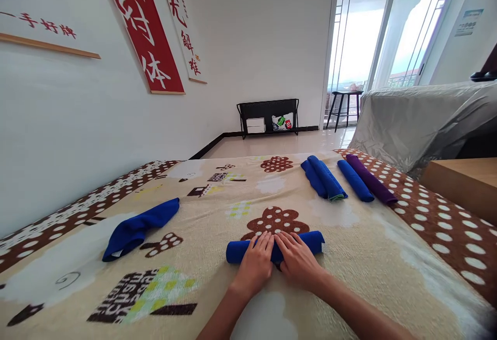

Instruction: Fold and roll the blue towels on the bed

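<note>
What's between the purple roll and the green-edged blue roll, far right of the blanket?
A slimmer blue roll, between the purple roll and green-edged blue roll; the head view shows it.

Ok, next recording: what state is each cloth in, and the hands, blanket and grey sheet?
Front blue roll: rolled up, lying crosswise.
Left hand: palm down on the roll.
Right hand: palm down on it too.
Loose blue cloth: unrolled, bunched.
Green-edged blue cloth: loosely rolled or folded.
Slim blue roll: rolled up.
Purple roll: rolled up.
Blanket: spread, slightly wrinkled.
Grey sheet: draped.
</note>
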`<state>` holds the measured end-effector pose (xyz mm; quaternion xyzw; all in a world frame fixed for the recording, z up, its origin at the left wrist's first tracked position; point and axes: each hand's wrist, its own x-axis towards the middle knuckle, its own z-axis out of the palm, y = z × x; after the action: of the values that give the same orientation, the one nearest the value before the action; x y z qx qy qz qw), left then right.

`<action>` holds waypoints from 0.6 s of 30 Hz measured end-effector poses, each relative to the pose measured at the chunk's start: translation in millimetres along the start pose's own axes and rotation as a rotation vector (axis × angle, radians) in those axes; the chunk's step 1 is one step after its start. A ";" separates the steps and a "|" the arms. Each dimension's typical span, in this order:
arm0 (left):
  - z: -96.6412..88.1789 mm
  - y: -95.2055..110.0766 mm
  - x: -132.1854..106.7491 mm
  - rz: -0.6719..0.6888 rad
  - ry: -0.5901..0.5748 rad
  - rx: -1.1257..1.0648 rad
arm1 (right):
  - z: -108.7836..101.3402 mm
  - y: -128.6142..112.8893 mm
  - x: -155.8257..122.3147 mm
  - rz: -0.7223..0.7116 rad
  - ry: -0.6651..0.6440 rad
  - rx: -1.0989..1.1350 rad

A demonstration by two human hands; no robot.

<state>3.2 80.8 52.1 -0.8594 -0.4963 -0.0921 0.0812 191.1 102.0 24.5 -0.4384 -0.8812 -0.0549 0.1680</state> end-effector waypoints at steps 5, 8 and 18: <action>5.8 -30.9 -27.5 0.009 0.015 -0.017 | -8.1 33.6 -29.7 -0.107 -0.020 0.004; 6.0 -54.9 -53.4 -0.021 0.054 -0.001 | -17.0 58.6 -53.3 -0.091 -0.007 -0.006; 3.5 -83.5 -52.0 -0.090 -0.053 -0.059 | -17.7 84.6 -37.6 0.042 -0.039 0.051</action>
<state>-94.5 79.3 40.3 -0.8404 -0.5335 -0.0877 0.0384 283.5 120.8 23.9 -0.4532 -0.8762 -0.0202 0.1629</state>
